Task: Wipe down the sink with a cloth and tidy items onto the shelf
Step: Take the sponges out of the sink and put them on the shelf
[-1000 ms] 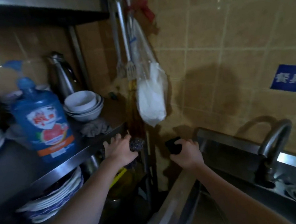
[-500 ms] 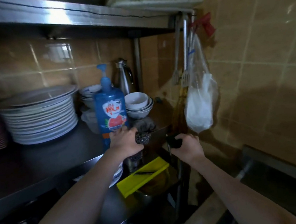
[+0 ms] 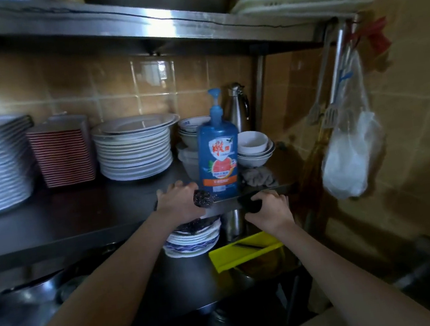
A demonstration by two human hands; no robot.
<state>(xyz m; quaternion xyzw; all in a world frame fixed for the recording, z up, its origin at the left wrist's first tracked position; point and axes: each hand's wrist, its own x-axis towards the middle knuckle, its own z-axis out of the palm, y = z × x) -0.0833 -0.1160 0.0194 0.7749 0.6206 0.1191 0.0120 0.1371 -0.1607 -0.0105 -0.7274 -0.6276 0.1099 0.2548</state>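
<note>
**Scourer and dark pad reach the shelf edge**

Here the left hand (image 3: 178,203) grips a steel scourer (image 3: 203,198) and the right hand (image 3: 266,208) clutches a dark pad (image 3: 249,204) — both at the front lip of the shelf (image 3: 78,216), just before the blue soap bottle (image 3: 219,159). Set down too near the edge, either could roll off onto the plates below (image 3: 191,241) — or nudge the bottle.

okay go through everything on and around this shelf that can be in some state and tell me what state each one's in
left hand: closed around a dark scouring pad at the shelf edge
right hand: gripping a dark object, kind unclear
dish soap bottle: upright, pump on
grey cloth: crumpled on the shelf
white bowls: nested, top one empty
plastic bag: hanging, partly filled
plates: stacked
</note>
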